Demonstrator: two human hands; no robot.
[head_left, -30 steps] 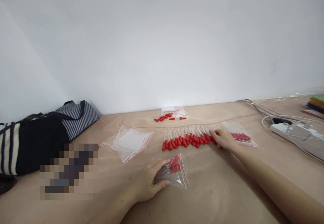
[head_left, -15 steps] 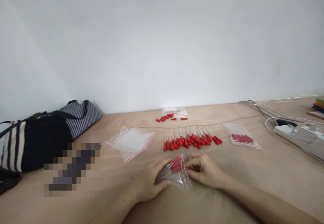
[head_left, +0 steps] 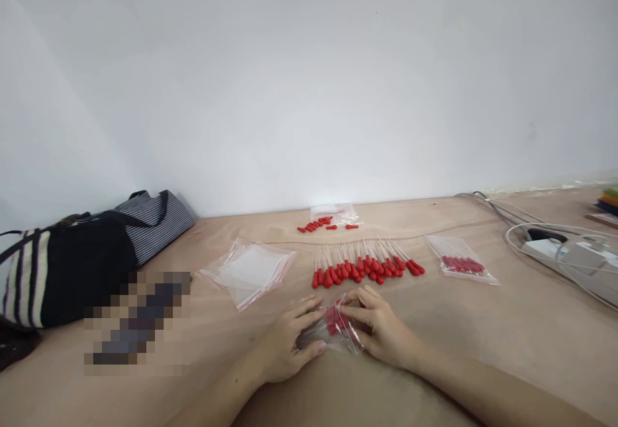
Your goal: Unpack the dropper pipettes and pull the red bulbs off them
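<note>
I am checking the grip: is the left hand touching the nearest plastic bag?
Touching: the head view shows the left hand with its thumb on the bag.

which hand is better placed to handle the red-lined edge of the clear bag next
The right hand, most likely: it is right at the red-lined edge of the clear bag, while the left hand holds the bag's opposite side, farther from that edge.

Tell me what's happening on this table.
A person's left hand holds a small clear plastic bag with red bulbs inside; the right hand touches its red-lined end. Beyond lies a row of thin pale sticks with red bulb ends. Flat clear bags lie left of the row, a clear bag holding more red bulbs right of it.
</note>
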